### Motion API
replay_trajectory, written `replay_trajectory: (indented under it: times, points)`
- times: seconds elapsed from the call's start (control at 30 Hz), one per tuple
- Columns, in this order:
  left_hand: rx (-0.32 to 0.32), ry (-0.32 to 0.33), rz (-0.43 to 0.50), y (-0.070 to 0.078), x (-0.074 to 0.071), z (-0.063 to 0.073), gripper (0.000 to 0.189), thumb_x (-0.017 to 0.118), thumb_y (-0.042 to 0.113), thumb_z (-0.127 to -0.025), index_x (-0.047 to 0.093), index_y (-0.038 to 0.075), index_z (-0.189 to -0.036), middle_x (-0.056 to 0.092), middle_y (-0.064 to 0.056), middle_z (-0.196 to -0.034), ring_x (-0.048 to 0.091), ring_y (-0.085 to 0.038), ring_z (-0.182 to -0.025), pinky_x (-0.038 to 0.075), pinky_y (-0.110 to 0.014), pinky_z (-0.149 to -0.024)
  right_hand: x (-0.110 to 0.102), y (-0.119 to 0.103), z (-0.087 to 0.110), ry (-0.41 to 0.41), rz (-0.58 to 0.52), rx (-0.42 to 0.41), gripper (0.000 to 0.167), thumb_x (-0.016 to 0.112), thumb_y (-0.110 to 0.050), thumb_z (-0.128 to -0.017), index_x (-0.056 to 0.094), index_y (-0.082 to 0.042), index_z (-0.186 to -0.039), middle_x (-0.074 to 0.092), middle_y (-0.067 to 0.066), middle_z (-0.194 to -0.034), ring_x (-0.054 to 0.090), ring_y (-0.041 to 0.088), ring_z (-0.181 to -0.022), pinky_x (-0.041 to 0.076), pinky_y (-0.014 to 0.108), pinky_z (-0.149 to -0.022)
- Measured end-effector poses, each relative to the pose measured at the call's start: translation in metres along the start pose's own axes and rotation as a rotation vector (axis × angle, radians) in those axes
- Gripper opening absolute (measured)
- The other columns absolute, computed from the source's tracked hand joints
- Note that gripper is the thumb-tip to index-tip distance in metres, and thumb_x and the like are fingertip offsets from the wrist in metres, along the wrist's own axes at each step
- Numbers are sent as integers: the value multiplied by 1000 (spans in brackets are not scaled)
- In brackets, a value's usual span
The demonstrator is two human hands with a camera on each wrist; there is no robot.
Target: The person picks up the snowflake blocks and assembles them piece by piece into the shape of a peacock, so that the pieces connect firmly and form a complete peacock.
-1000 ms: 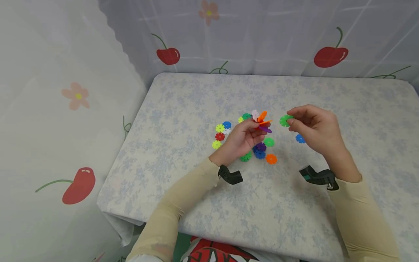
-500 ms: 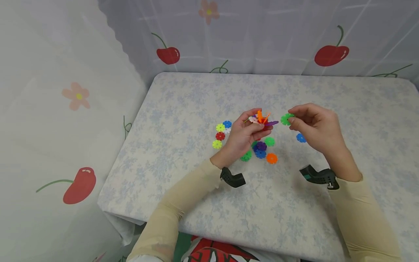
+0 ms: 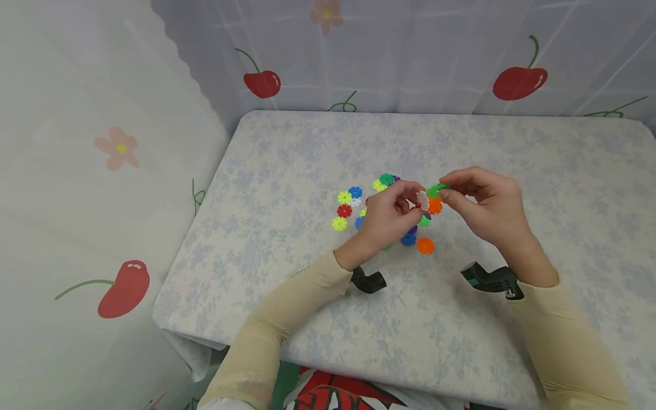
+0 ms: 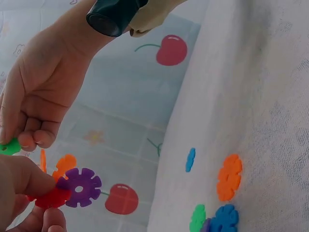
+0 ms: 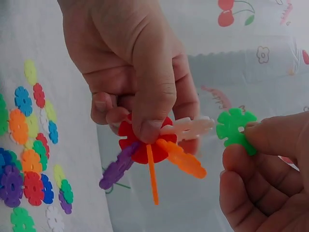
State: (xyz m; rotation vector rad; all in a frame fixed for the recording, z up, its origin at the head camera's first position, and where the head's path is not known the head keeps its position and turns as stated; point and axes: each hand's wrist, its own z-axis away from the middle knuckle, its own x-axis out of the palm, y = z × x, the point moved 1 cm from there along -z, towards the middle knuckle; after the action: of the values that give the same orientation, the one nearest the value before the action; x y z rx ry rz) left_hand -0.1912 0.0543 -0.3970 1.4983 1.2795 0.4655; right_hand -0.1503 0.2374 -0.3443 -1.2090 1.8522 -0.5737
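Observation:
Between thumb and fingers, my left hand (image 3: 386, 219) pinches a red notched disc (image 5: 129, 141). Slotted into that disc's edge are a purple disc (image 5: 118, 166), two orange discs (image 5: 186, 160) and a pale pink disc (image 5: 190, 126). My right hand (image 3: 487, 205) pinches a green notched disc (image 5: 235, 126) by its edge. In the right wrist view the green disc is beside the pink one, with a small gap between them. Both hands are raised above the table, and in the head view the left hand covers part of the loose discs.
Loose notched discs in several colours lie on the cloth-covered table (image 3: 287, 171), under and left of my left hand. A yellow disc (image 3: 339, 224) lies at the left and an orange disc (image 3: 425, 246) at the near side. A patterned curtain (image 3: 410, 57) hangs behind.
My left hand has turned the joined discs, so the pink one now points toward the right hand. The right hand has shifted slightly left, and the green disc is now close to them.

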Motion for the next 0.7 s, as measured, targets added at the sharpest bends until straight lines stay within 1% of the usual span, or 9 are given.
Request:
replay_trajectory:
  times: [0.07, 0.2, 0.3, 0.37, 0.47, 0.6, 0.7]
  points:
    - [30, -2, -17, 0, 0, 0, 29, 64, -2, -90, 66, -2, -119, 69, -14, -89, 49, -8, -63, 44, -13, -59, 1, -1, 0, -12, 16, -13, 19, 70, 22, -80, 73, 11, -95, 66, -30, -91, 62, -7, -73, 52, 5, -74]
    - [47, -5, -9, -1, -1, -1, 32, 61, -3, -89, 69, -3, -120, 65, -13, -84, 44, -6, -59, 41, -14, -55, 1, -1, 0, -10, 42, -13, 19, 71, 22, -80, 74, 10, -94, 65, -32, -90, 61, -8, -73, 51, 4, -74]
    - [55, -13, 6, -1, -4, -3, 35, 59, -4, -88, 70, -4, -121, 65, -15, -84, 48, -9, -60, 44, -15, -57, 0, -1, 0, -15, 43, -13, 19, 71, 22, -80, 74, 10, -94, 65, -32, -91, 62, -9, -74, 51, 4, -75]
    - [46, -19, 19, -1, -7, -5, 32, 59, -3, -89, 71, -4, -119, 68, -17, -87, 53, -11, -63, 47, -15, -60, -2, 0, 0, -10, 46, -5, 19, 71, 22, -80, 74, 11, -95, 65, -33, -90, 63, -11, -74, 51, 4, -73]
    - [-2, -51, 58, 1, -13, -8, 25, 61, -2, -93, 73, -4, -115, 72, -18, -93, 60, -12, -68, 52, -17, -62, -4, 1, 0, 11, 50, 13, 19, 70, 22, -80, 74, 12, -95, 65, -33, -89, 63, -13, -72, 51, 4, -70]
    - [-67, -86, 96, 2, -20, -8, 20, 62, -1, -96, 74, -4, -111, 74, -19, -97, 61, -13, -67, 52, -20, -60, 0, 3, 0, 36, 44, 22, 17, 69, 21, -83, 74, 13, -97, 65, -33, -87, 63, -14, -68, 52, 4, -68]
    - [-89, -86, 89, 2, -22, -9, 21, 60, -1, -96, 74, -4, -111, 74, -20, -96, 60, -15, -66, 52, -20, -60, 4, 4, 0, 44, 43, 26, 15, 68, 19, -85, 74, 13, -98, 65, -33, -85, 63, -13, -66, 52, 5, -67]
